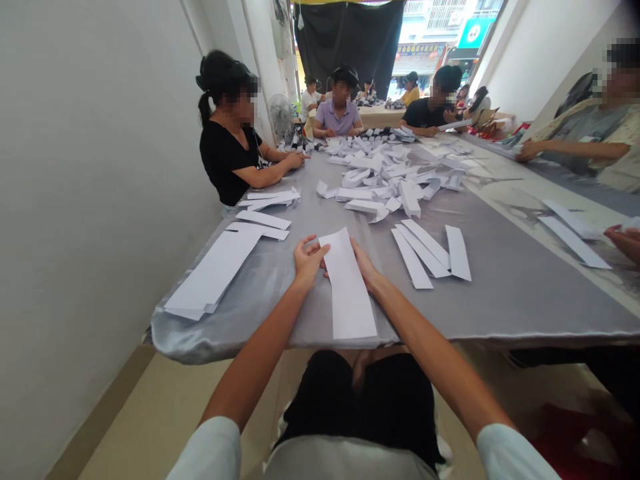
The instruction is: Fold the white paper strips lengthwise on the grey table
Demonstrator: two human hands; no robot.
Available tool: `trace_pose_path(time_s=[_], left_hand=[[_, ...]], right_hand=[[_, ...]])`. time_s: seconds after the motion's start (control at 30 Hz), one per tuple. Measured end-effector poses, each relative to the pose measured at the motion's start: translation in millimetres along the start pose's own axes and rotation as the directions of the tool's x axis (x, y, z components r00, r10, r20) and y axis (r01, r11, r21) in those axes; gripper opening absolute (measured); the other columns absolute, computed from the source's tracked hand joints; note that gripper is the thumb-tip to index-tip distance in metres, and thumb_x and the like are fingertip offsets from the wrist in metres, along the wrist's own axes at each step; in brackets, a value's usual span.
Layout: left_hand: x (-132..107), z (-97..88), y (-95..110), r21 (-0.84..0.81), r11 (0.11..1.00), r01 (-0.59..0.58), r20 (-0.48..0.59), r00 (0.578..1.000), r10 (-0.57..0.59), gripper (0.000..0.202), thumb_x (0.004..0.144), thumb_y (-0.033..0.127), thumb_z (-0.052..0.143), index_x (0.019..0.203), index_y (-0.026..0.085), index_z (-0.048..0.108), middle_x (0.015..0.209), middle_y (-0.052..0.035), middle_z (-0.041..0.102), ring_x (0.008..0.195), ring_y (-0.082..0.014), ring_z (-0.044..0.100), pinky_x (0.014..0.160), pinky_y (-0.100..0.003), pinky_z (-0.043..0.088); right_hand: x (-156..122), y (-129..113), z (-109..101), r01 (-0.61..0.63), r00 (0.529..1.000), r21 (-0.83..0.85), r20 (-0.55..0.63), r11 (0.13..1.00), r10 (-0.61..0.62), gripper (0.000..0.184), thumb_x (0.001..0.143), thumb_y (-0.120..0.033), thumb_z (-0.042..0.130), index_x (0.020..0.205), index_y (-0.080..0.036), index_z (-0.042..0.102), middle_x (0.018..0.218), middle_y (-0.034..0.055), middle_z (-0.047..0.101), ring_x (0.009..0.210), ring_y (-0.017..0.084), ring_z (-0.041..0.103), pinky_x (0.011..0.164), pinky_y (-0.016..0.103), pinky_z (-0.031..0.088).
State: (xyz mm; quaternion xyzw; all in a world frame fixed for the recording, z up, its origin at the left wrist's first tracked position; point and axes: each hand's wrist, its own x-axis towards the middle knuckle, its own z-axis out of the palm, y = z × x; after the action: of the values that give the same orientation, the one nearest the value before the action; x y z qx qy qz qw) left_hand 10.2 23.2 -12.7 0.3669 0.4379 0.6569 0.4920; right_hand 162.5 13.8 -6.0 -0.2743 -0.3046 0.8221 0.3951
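Half-curled, my left hand (pixel 306 265) and right hand (pixel 365 264) hold a white strip (pixel 351 293) by the worktop (pixel 520 293)'s near edge. I'd press lightly, evenly.

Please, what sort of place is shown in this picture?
Probably a small workshop for handwork with paper. Several people are around a long cloth-covered table, and a large pile of folded white paper lies on it.

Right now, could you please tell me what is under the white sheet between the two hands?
The gray tablecloth shows around the white sheet. The right hand is partly behind its right edge, fingers mostly hidden. Whatever else lies directly beneath is covered.
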Motion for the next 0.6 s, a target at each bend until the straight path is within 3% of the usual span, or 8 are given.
trace_pose_path(time_s=[0.17, 0.33, 0.4, 0.5, 0.6], left_hand=[[2, -1.3, 3, -0.083, 0.995, 0.054, 0.062, 0.997, -0.049, 0.08, 0.061, 0.037, 0.1, 0.127, 0.017, 0.059, 0.085, -0.0026, 0.073, 0.063, -0.0115, 0.062, 0.059, -0.023, 0.046], [4, -2.1, 6, -0.17, 0.967, 0.192, 0.279, 0.95, -0.14, 0.063, 0.075, 0.05, 0.091, 0.122, 0.015, 0.067, 0.102, -0.0102, 0.076, 0.076, -0.0144, 0.068, 0.059, -0.023, 0.045], [2, -1.3, 8, -0.147, 0.964, 0.22, 0.379, 0.913, -0.151, 0.055, 0.073, 0.045, 0.092, 0.115, 0.014, 0.072, 0.099, -0.0088, 0.075, 0.077, -0.0143, 0.067, 0.059, -0.022, 0.046], [-2, 0.2, 11, -0.074, 0.962, 0.264, 0.498, 0.845, -0.194, 0.049, 0.074, 0.041, 0.091, 0.11, 0.013, 0.074, 0.079, -0.0033, 0.069, 0.061, -0.01, 0.059, 0.054, -0.022, 0.046], [-4, 0.5, 14, -0.047, 0.961, 0.274, 0.541, 0.815, -0.206, 0.047, 0.076, 0.046, 0.09, 0.105, 0.012, 0.074, 0.072, -0.0013, 0.065, 0.055, -0.0083, 0.056, 0.049, -0.02, 0.045]], right_hand=[[0, 0, -2, -0.014, 0.998, -0.017, -0.06, 1.0, 0.013, 0.056, 0.109, -0.06, 0.039, 0.123, -0.013, 0.068, 0.075, 0.0093, 0.076, 0.062, 0.023, 0.073, 0.064, 0.038, 0.067], [5, -1, -7, 0.002, 0.994, -0.013, -0.113, 1.0, -0.004, 0.053, 0.11, -0.058, 0.04, 0.113, -0.014, 0.07, 0.071, 0.0067, 0.072, 0.056, 0.019, 0.069, 0.053, 0.031, 0.064], [5, -1, -8, 0.01, 0.997, 0.021, -0.082, 1.0, -0.008, 0.053, 0.109, -0.059, 0.041, 0.111, -0.014, 0.069, 0.074, 0.0069, 0.072, 0.058, 0.018, 0.069, 0.053, 0.029, 0.064], [4, -2, -6, -0.004, 0.999, 0.06, 0.042, 0.998, 0.002, 0.052, 0.108, -0.062, 0.045, 0.11, -0.015, 0.067, 0.075, 0.0051, 0.069, 0.06, 0.017, 0.066, 0.053, 0.028, 0.063], [3, -2, -4, -0.036, 0.988, 0.059, 0.152, 0.998, 0.027, 0.052, 0.106, -0.065, 0.046, 0.107, -0.017, 0.065, 0.072, 0.0021, 0.065, 0.059, 0.015, 0.062, 0.05, 0.026, 0.062]])
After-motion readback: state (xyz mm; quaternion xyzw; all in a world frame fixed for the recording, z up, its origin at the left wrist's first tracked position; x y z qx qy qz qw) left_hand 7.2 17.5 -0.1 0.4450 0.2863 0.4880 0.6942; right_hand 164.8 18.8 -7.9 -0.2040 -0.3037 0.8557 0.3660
